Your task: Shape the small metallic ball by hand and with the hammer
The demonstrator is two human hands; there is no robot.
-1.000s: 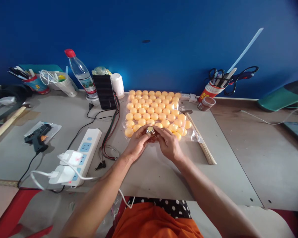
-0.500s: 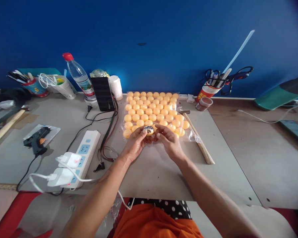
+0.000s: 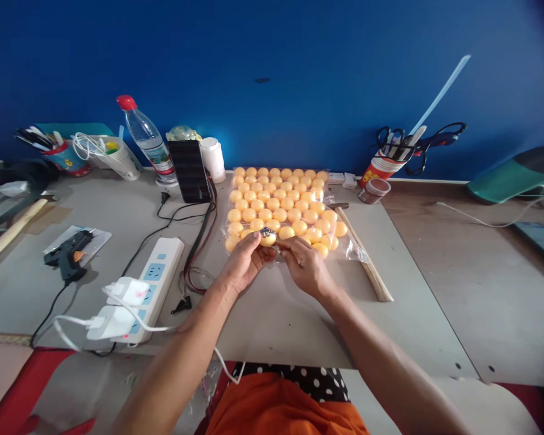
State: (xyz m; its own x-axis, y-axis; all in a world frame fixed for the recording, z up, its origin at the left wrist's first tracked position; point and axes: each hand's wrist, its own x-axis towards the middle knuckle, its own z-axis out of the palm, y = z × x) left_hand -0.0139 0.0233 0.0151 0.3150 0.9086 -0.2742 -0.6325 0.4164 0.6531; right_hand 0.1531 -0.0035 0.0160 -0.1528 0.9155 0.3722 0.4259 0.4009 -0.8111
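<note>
My left hand (image 3: 243,263) is closed around an orange ball (image 3: 268,239) with a dark, shiny silvery patch on top, its thumb pressing the ball's left side. Just right of the ball, my right hand (image 3: 310,266) is closed, thumb and fingertips pinched together. A small glint shows at its fingertips, too small to name. Both hands are over the front edge of a clear plastic bag (image 3: 352,251) on the table. Rows of orange balls (image 3: 280,215), which look like table tennis balls, lie in the bag.
A hammer (image 3: 367,260) lies right of the bag. On the left are a power strip (image 3: 165,257) with white chargers, a glue gun (image 3: 70,254) and cables. A bottle (image 3: 149,145), a phone (image 3: 189,172) and a red cup (image 3: 381,166) with scissors stand along the blue wall.
The ball has turned and shifted slightly left, so more of its orange side shows. My right hand's fingers have curled in and dropped from the ball's side to a pinch just below it.
</note>
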